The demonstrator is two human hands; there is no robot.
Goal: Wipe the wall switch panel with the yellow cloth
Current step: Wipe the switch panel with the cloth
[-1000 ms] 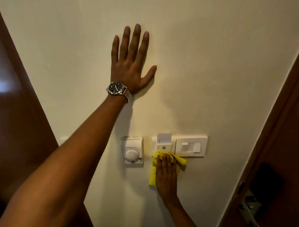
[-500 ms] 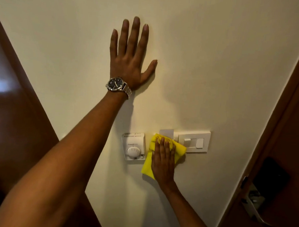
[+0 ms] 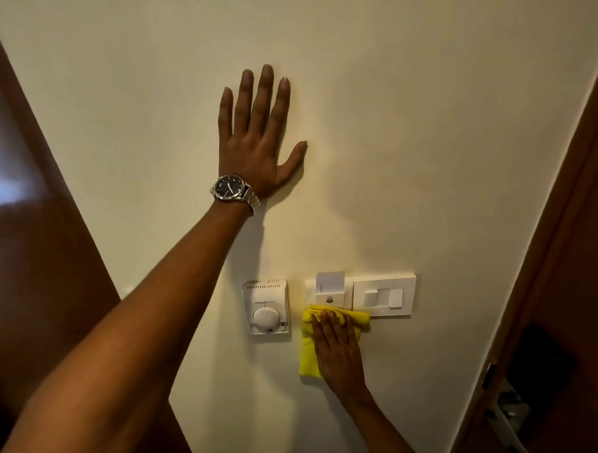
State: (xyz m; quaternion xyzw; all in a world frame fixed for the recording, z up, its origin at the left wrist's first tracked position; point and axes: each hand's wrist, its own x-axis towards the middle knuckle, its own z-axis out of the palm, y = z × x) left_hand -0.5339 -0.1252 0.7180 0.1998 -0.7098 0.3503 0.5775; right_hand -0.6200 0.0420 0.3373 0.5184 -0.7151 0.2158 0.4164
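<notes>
The white wall switch panel (image 3: 383, 295) is low on the cream wall, with a key-card slot holding a card (image 3: 330, 284) on its left part and rocker switches on the right. My right hand (image 3: 338, 351) presses the yellow cloth (image 3: 309, 353) flat against the wall at the panel's lower left edge, fingers pointing up. The cloth hangs down below the panel. My left hand (image 3: 257, 139) lies flat on the wall well above, fingers spread, with a metal wristwatch (image 3: 234, 191) on the wrist.
A white round-dial thermostat (image 3: 268, 307) is mounted just left of the cloth. A dark wooden door with a metal lever handle (image 3: 508, 420) stands at the right. Another brown wooden panel (image 3: 32, 249) fills the left edge.
My right hand has slid the cloth down off the card slot, which now shows again above it. My left hand stays flat on the wall.
</notes>
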